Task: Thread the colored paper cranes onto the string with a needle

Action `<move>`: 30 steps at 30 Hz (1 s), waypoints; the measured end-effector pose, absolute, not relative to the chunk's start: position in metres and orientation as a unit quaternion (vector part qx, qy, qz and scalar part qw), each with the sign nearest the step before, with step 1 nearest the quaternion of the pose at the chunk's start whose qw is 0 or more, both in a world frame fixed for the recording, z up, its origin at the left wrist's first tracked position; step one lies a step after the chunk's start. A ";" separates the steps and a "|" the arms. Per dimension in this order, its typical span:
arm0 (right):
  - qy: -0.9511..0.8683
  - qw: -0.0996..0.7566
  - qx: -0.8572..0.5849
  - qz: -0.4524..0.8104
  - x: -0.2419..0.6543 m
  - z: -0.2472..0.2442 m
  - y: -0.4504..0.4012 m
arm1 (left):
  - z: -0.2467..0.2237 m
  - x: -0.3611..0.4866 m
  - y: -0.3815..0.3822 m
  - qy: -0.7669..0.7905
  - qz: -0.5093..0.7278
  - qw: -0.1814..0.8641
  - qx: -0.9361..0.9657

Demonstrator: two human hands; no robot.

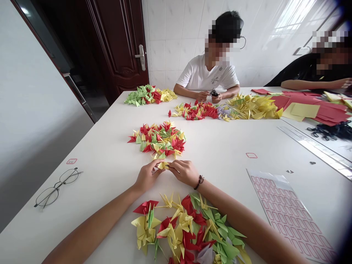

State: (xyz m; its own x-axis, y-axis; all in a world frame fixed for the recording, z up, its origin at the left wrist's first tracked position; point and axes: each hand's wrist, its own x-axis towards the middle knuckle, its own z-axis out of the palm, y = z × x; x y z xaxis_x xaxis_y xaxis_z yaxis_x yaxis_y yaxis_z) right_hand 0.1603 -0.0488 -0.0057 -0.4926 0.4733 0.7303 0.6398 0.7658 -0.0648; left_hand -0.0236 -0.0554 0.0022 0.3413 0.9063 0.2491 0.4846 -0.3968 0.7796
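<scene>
Between my two hands is a small yellow paper crane, held just above the white table. My left hand pinches it from the left with thumb and fingers. From the right, the fingertips of my right hand grip its other side; a dark bracelet circles that wrist. Right beyond the hands lies a heap of red, yellow and green folded cranes. Closer to me, between my forearms, spreads another pile of paper cranes in red, yellow, green and a little pale purple.
Eyeglasses lie at the left. On the right are a sheet of red-bordered labels, a clear ruler, black cords and red paper. More cranes line the far side, where two people sit.
</scene>
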 end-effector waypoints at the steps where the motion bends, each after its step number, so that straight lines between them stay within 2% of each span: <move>1: -0.857 0.384 -0.326 -0.108 0.160 -0.006 -0.049 | 0.003 -0.023 -0.056 0.458 0.346 0.306 0.760; 15: -0.849 0.404 -0.328 -0.094 0.162 -0.005 -0.049 | 0.006 -0.022 -0.057 0.467 0.345 0.304 0.755; 26: -0.726 0.511 -0.451 0.087 0.172 -0.003 -0.044 | 0.002 -0.022 -0.056 0.475 0.370 0.291 0.743; 30: -0.703 0.510 -0.485 0.100 0.175 -0.004 -0.041 | 0.000 -0.023 -0.055 0.441 0.373 0.282 0.766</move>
State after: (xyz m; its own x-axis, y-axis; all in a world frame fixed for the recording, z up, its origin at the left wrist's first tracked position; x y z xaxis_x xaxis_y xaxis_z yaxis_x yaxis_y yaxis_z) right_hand 0.1747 -0.0411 -0.0042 -0.0087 0.7840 0.6207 0.5799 0.5096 -0.6356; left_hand -0.0228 -0.0546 -0.0003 0.3340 0.8858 0.3223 0.4652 -0.4523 0.7609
